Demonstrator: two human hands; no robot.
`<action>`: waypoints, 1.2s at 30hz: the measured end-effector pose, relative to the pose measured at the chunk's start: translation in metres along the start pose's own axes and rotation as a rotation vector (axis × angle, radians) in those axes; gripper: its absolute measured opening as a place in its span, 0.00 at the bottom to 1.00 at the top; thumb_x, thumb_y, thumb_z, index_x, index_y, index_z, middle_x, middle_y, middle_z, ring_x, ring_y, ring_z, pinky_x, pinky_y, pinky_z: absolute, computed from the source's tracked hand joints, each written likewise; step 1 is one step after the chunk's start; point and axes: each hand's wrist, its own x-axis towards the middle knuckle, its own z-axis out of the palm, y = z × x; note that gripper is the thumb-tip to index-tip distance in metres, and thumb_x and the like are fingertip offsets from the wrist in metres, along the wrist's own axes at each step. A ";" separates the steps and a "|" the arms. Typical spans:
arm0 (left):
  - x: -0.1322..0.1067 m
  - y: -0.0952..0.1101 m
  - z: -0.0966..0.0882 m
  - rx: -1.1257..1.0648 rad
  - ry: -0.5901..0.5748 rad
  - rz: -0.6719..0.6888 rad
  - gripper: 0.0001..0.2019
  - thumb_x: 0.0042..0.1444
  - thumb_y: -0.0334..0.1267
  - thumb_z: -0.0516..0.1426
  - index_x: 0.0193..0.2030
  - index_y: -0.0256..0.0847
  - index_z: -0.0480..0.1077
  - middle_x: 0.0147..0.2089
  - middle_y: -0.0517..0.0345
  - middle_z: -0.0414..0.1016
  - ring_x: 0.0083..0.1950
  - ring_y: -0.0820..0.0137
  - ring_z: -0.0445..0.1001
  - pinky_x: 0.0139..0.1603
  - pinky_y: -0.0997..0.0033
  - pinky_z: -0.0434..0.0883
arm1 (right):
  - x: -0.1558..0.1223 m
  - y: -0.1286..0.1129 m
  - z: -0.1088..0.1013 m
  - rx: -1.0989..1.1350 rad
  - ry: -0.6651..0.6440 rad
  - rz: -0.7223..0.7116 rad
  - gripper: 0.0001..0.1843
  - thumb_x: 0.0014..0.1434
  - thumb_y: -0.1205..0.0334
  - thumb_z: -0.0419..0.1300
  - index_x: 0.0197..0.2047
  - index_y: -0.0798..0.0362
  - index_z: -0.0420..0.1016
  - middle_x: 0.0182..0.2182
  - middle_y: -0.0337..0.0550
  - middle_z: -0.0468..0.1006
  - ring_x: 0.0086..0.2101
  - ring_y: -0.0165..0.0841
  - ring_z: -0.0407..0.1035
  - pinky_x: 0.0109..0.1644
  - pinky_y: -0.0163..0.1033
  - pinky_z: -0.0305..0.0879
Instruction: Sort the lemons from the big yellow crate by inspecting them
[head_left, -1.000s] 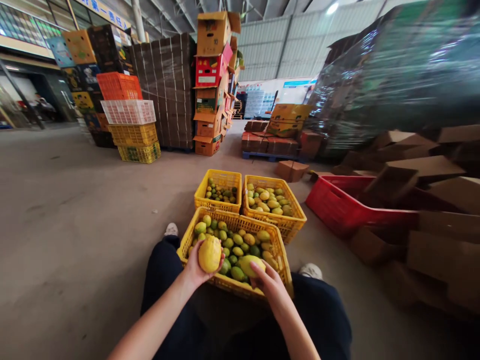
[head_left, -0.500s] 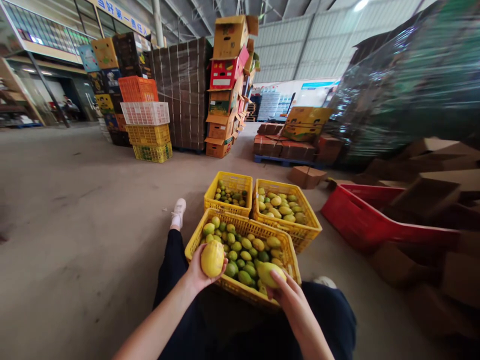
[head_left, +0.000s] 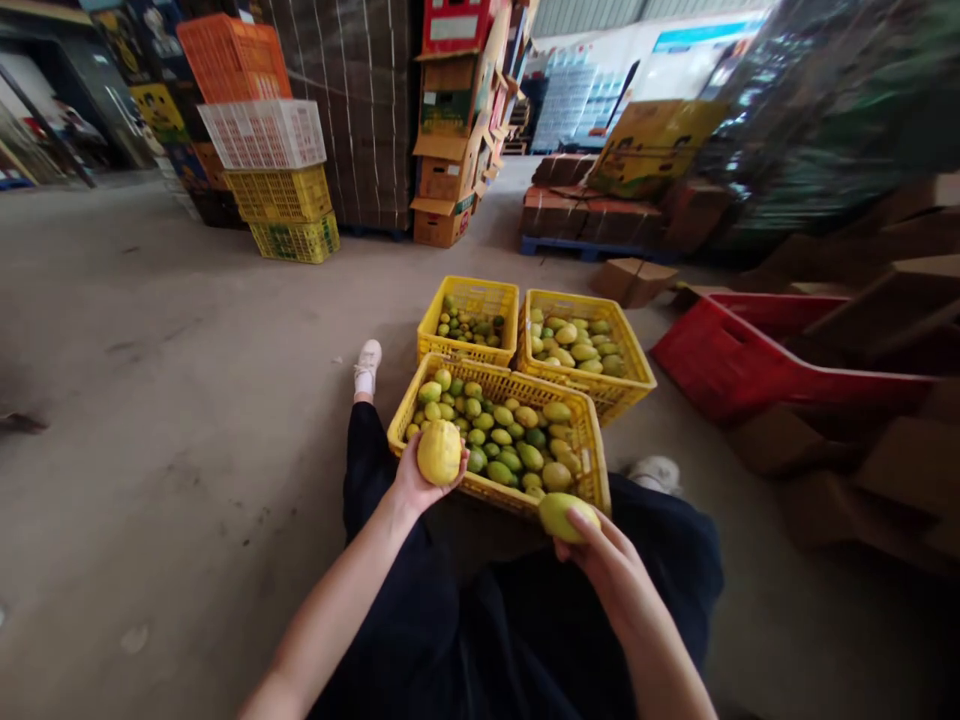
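I sit on the floor with a yellow crate (head_left: pixel 592 470) of yellow and green fruits between my legs. My left hand (head_left: pixel 415 480) is closed round a yellow fruit (head_left: pixel 439 452) over the crate's near left corner. My right hand (head_left: pixel 609 556) grips a greenish-yellow fruit (head_left: pixel 564 513) just outside the crate's near right corner, above my lap.
Two more yellow crates, one left (head_left: pixel 450 300) and one right (head_left: pixel 637 365), stand just beyond with fruit inside. A red crate (head_left: pixel 720 365) and cardboard boxes (head_left: pixel 892 300) lie to the right. Stacked crates (head_left: pixel 262 130) and cartons (head_left: pixel 450 120) rise at the back. Bare concrete floor stretches left.
My right hand has lifted the greenish-yellow fruit out of the crate and drawn it back toward my lap. The view has tilted downward. My left hand still holds its yellow fruit.
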 end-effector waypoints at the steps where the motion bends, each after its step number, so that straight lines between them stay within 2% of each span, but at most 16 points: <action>1: 0.001 -0.001 0.002 0.009 -0.010 -0.011 0.26 0.60 0.46 0.53 0.61 0.34 0.66 0.40 0.46 0.78 0.40 0.61 0.77 0.39 0.65 0.73 | -0.002 -0.001 -0.001 0.000 -0.009 0.007 0.26 0.40 0.43 0.75 0.35 0.55 0.80 0.26 0.42 0.77 0.22 0.30 0.63 0.25 0.37 0.62; 4: 0.006 -0.005 0.011 0.019 -0.012 -0.035 0.26 0.60 0.46 0.53 0.62 0.34 0.66 0.41 0.46 0.78 0.41 0.61 0.77 0.41 0.64 0.73 | -0.001 -0.006 -0.002 0.044 -0.034 -0.016 0.25 0.42 0.44 0.74 0.35 0.55 0.80 0.27 0.42 0.77 0.23 0.30 0.63 0.26 0.37 0.62; 7: 0.013 -0.011 0.020 0.002 0.013 -0.010 0.23 0.63 0.45 0.51 0.60 0.36 0.67 0.42 0.47 0.78 0.41 0.62 0.77 0.42 0.63 0.73 | 0.009 -0.009 0.003 0.111 -0.031 -0.047 0.25 0.41 0.45 0.75 0.35 0.55 0.79 0.27 0.41 0.77 0.23 0.29 0.63 0.26 0.35 0.62; 12: 0.025 -0.022 0.025 0.010 0.021 0.050 0.16 0.64 0.42 0.51 0.54 0.41 0.71 0.44 0.52 0.79 0.40 0.64 0.78 0.44 0.61 0.75 | 0.039 -0.003 0.019 0.210 -0.076 -0.035 0.30 0.30 0.55 0.80 0.36 0.51 0.74 0.30 0.38 0.78 0.30 0.32 0.70 0.34 0.35 0.68; 14: 0.031 -0.026 0.025 0.021 0.028 0.059 0.14 0.64 0.40 0.51 0.53 0.42 0.71 0.43 0.54 0.79 0.41 0.65 0.79 0.46 0.60 0.75 | 0.050 0.003 0.027 0.249 -0.099 -0.057 0.31 0.30 0.56 0.80 0.36 0.49 0.71 0.31 0.37 0.78 0.31 0.32 0.71 0.37 0.38 0.70; 17: 0.043 -0.030 0.029 0.040 0.066 0.045 0.14 0.65 0.41 0.51 0.52 0.41 0.71 0.42 0.54 0.79 0.39 0.65 0.79 0.47 0.58 0.76 | 0.061 0.008 0.037 0.298 -0.122 -0.063 0.29 0.34 0.55 0.78 0.37 0.48 0.68 0.33 0.37 0.77 0.33 0.35 0.72 0.38 0.41 0.72; 20: 0.055 -0.033 0.034 0.062 0.085 0.034 0.18 0.64 0.44 0.51 0.54 0.36 0.70 0.42 0.49 0.79 0.40 0.62 0.80 0.42 0.61 0.77 | 0.069 0.005 0.042 0.369 -0.130 -0.048 0.24 0.43 0.52 0.73 0.39 0.48 0.69 0.35 0.40 0.78 0.33 0.36 0.73 0.33 0.39 0.70; 22: 0.062 -0.035 0.036 0.076 0.074 0.040 0.20 0.63 0.44 0.52 0.56 0.34 0.69 0.43 0.47 0.80 0.41 0.61 0.80 0.39 0.64 0.77 | 0.075 0.002 0.044 0.405 -0.137 -0.040 0.19 0.47 0.51 0.69 0.38 0.48 0.69 0.33 0.40 0.77 0.32 0.36 0.71 0.28 0.37 0.65; 25: 0.070 -0.036 0.036 0.077 0.043 0.041 0.21 0.62 0.43 0.53 0.59 0.38 0.69 0.43 0.50 0.80 0.38 0.64 0.79 0.38 0.67 0.76 | 0.083 -0.002 0.047 0.447 -0.130 -0.026 0.13 0.50 0.51 0.64 0.34 0.47 0.68 0.29 0.39 0.74 0.31 0.36 0.69 0.23 0.35 0.58; 27: 0.073 -0.035 0.034 0.056 0.028 0.040 0.20 0.62 0.43 0.53 0.59 0.41 0.69 0.44 0.51 0.80 0.38 0.66 0.79 0.39 0.67 0.76 | 0.087 -0.003 0.047 0.477 -0.113 -0.036 0.11 0.51 0.51 0.62 0.34 0.47 0.67 0.29 0.39 0.73 0.29 0.35 0.68 0.24 0.35 0.57; 31: 0.076 -0.030 0.030 0.083 0.003 0.021 0.17 0.62 0.43 0.52 0.55 0.42 0.71 0.44 0.53 0.79 0.37 0.66 0.78 0.39 0.66 0.74 | 0.088 -0.001 0.044 0.451 -0.140 -0.108 0.15 0.49 0.52 0.65 0.39 0.46 0.71 0.31 0.38 0.73 0.30 0.33 0.67 0.30 0.37 0.63; 34: 0.076 -0.025 0.027 0.194 -0.021 0.033 0.14 0.62 0.44 0.51 0.45 0.39 0.73 0.42 0.50 0.78 0.33 0.67 0.76 0.34 0.67 0.73 | 0.086 0.000 0.039 0.329 -0.178 -0.193 0.21 0.44 0.56 0.72 0.42 0.46 0.74 0.36 0.39 0.76 0.35 0.34 0.70 0.39 0.38 0.66; 36: 0.076 -0.023 0.024 0.265 -0.051 0.071 0.14 0.62 0.44 0.49 0.37 0.38 0.73 0.37 0.49 0.77 0.29 0.67 0.74 0.29 0.67 0.70 | 0.084 0.000 0.035 0.248 -0.195 -0.248 0.22 0.39 0.61 0.75 0.40 0.47 0.76 0.39 0.40 0.77 0.39 0.36 0.70 0.44 0.39 0.66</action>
